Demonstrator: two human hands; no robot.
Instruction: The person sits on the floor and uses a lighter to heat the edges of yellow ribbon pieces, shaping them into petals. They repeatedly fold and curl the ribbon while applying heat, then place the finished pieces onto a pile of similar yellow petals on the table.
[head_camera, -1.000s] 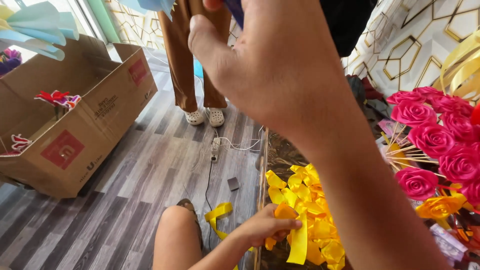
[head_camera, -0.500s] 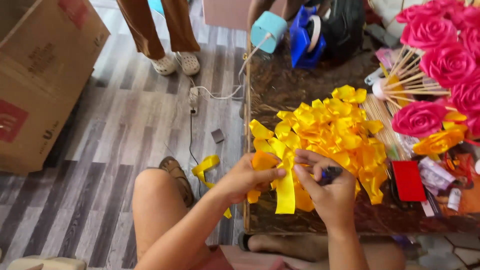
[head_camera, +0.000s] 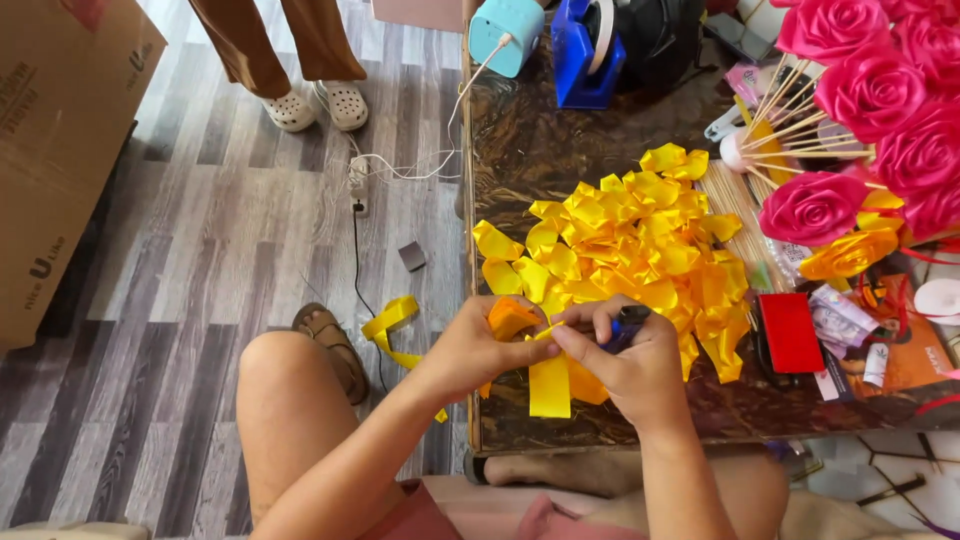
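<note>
left hand (head_camera: 480, 350): fingers pinch yellow ribbon strip (head_camera: 549, 385) | right hand (head_camera: 630, 365): fingers grip dark blue tool (head_camera: 628, 322), touching strip | behind: yellow petal pile (head_camera: 640, 250) on surface (head_camera: 540, 150)

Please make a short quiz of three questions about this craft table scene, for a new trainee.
1. True or false: both hands hold the yellow ribbon strip over the near edge of the table.
2. Which colour are the paper roses at the far right? A) pink B) green C) white
3. Fill in: the right hand also grips a dark blue ____.

Key
1. True; the left hand pinches it too.
2. A
3. Tool; its kind cannot be told.
</note>
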